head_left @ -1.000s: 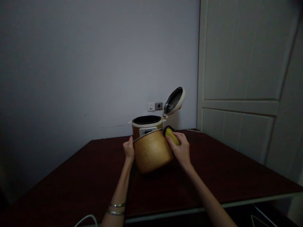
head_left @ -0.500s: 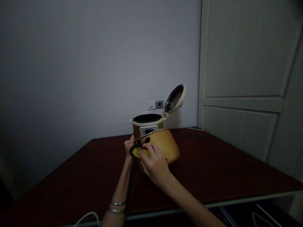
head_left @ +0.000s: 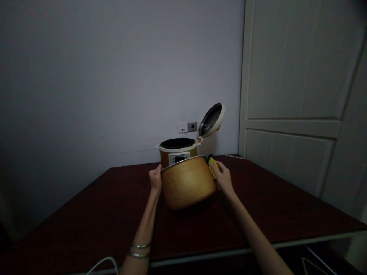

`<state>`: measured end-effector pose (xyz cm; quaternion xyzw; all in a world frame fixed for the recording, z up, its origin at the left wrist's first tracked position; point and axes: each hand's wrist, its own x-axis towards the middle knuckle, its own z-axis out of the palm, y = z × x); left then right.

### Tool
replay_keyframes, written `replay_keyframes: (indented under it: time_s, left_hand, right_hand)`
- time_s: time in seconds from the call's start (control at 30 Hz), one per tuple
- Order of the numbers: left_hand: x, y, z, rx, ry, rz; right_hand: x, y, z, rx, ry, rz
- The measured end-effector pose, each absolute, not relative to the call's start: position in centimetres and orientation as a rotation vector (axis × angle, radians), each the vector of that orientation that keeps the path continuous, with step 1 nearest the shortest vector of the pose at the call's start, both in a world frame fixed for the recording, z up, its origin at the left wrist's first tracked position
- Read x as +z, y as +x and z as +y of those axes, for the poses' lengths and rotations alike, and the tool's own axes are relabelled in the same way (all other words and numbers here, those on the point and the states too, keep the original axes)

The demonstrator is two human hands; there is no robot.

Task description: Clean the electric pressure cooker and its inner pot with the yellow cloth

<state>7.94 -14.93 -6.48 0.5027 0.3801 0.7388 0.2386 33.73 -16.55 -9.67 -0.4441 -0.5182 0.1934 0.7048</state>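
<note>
A golden-brown inner pot (head_left: pixel 186 182) is held tilted above the dark red table (head_left: pixel 86 221), its outer wall facing me. My left hand (head_left: pixel 156 178) grips its rim on the left side. On the pot's right side, my right hand (head_left: pixel 222 176) presses a yellow sponge (head_left: pixel 213 167) with a dark backing against the wall. Behind the pot stands the rice cooker body (head_left: pixel 177 150) with its lid (head_left: pixel 211 120) swung open and up.
A grey wall with a socket plate (head_left: pixel 187 126) lies behind the table. A white panelled door (head_left: pixel 301 95) fills the right side. A white cable (head_left: pixel 103 263) curls near the table's front edge, and bracelets (head_left: pixel 139 250) sit on my left wrist.
My right hand with the sponge swept from the pot's right side across its front to the left, then back to the right side. The pot tipped slightly meanwhile.
</note>
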Motion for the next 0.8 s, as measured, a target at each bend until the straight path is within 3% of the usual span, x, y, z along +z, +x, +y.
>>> replay_keyframes:
  time_s: [0.13,0.3,0.6,0.8]
  left_hand:
    - [-6.5,7.9,-14.9,2.016,1.365,1.041]
    - [-6.5,7.8,-15.0,2.008,1.387,1.035]
    - [-6.5,8.0,-15.0,1.996,1.408,1.086]
    - [-6.9,8.0,-14.6,2.003,1.417,1.079]
  right_hand:
    - [-11.7,34.5,-14.4,0.643,-1.05,-1.131]
    - [-11.7,34.2,-15.0,0.628,-1.057,-1.115]
    - [-7.6,32.4,-18.9,0.343,-1.016,-1.165]
    - [-5.4,29.7,-21.7,-0.085,-0.928,-1.322]
